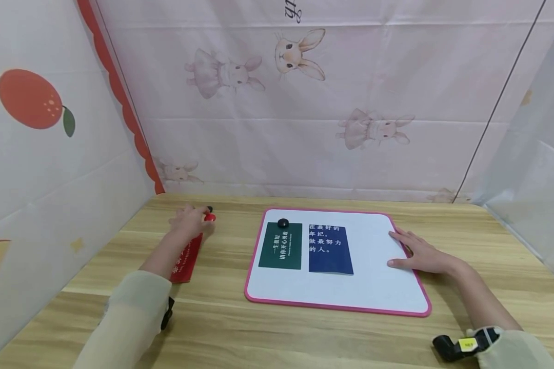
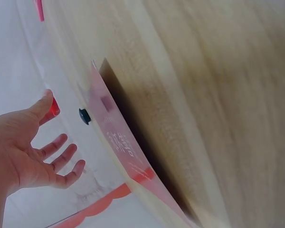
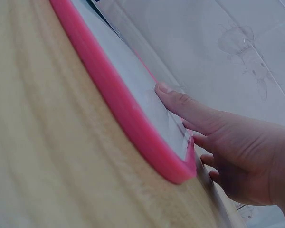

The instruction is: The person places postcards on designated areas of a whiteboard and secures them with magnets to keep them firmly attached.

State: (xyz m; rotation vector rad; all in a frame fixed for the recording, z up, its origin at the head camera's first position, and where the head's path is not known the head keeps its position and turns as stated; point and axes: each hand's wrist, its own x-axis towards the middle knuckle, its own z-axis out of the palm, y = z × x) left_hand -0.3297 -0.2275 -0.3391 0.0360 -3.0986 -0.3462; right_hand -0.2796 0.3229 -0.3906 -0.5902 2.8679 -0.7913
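My left hand (image 1: 188,224) pinches a red round magnet (image 1: 210,218) between thumb and index finger, with the other fingers loosely bent. In the left wrist view the red magnet (image 2: 54,108) shows at the thumb tip. A black magnet (image 2: 84,116) stands near a red card (image 2: 128,147) with white writing; the card (image 1: 184,264) lies partly under my left forearm in the head view. My right hand (image 1: 422,253) rests at the right edge of a pink-framed whiteboard (image 1: 369,292). Its thumb lies on the white surface (image 3: 147,97), and several fingers reach past the frame.
On the whiteboard lie a green card (image 1: 270,256) with a black magnet (image 1: 283,223) at its top, and a blue card (image 1: 330,262) to its right. Printed cloth walls (image 1: 268,154) border the wooden table (image 1: 221,328) at the back and sides.
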